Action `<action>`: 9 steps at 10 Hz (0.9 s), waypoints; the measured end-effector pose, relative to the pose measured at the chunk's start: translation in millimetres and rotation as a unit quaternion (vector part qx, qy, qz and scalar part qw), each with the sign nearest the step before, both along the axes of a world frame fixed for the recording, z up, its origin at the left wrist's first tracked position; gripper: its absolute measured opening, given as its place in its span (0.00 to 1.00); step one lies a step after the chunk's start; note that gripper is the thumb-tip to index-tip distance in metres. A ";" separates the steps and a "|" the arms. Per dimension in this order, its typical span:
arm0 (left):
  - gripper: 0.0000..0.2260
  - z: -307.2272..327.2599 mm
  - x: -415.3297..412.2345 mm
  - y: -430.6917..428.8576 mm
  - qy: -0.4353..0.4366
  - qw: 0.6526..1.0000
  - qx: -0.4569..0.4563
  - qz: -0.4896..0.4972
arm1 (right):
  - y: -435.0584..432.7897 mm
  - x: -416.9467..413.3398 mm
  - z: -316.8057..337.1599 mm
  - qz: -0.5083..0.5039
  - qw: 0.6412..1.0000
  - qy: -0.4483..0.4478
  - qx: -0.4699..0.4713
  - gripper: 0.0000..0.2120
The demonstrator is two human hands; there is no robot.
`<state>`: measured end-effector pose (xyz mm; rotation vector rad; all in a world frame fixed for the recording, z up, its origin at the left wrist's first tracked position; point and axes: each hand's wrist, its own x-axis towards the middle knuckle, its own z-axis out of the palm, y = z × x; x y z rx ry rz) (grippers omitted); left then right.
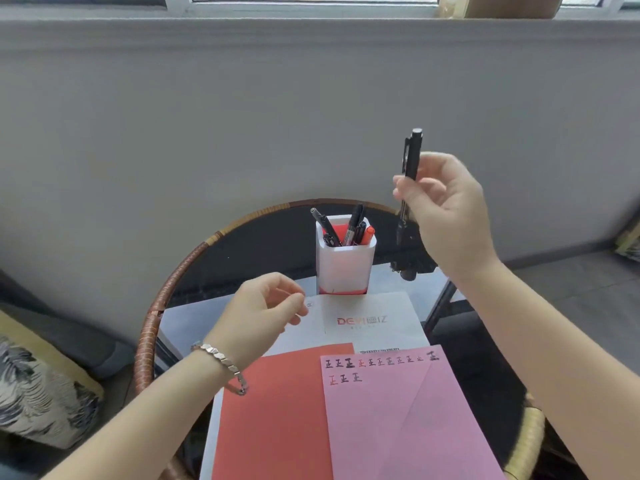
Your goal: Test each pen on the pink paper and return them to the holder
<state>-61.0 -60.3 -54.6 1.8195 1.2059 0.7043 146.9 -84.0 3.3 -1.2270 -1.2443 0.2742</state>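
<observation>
Setting: grey wall (242,116) below a window frame; round bench (259,244) with a dark top and a wound rattan rim. One patterned cushion (34,386) at lower left.

Count on bench:
- 1 white pen holder (344,268), upright, red band at its base, standing at the far edge of the white sheet.
- 5 pens in holder (353,226) as far as I can make out: four black, one orange-red. They are bunched, so the count is approximate.
- 1 white printed sheet (391,327) with a red logo.
- 1 red paper (277,410), lying over the white sheet.
- 1 pink paper (415,410), overlapping the right edge of the red paper, nearest to me.

Pink paper: a diagonal crease runs across it. Two rows of small test characters along the top edge: about eleven in the first row and three in the second. Most are black, a few red-orange.

Hands:
- My right hand (446,216) is raised above and to the right of the holder. It pinches 1 black pen (411,161) between thumb and fingers; the pen stands nearly upright, clip end up, clear of the paper and of the holder.
- My left hand (263,313) hovers over the white sheet, just left of the holder, fingers loosely curled and holding nothing. One metal bracelet (221,365) on that wrist.
</observation>
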 end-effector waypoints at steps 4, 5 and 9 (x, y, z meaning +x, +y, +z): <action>0.07 -3.0 -18.0 -1.6 0.074 0.997 -0.001 0.002 | 48.4 -17.0 -63.4 -0.096 0.949 -0.294 -0.057 0.20; 0.07 -2.7 -18.8 -2.0 0.071 0.997 0.001 0.001 | 49.8 -13.2 -74.0 -0.169 0.920 -0.351 -0.051 0.11; 0.08 29.1 -46.1 -5.0 -0.036 0.996 0.026 0.082 | -7.2 -9.8 -27.1 0.006 0.913 -0.351 -0.208 0.17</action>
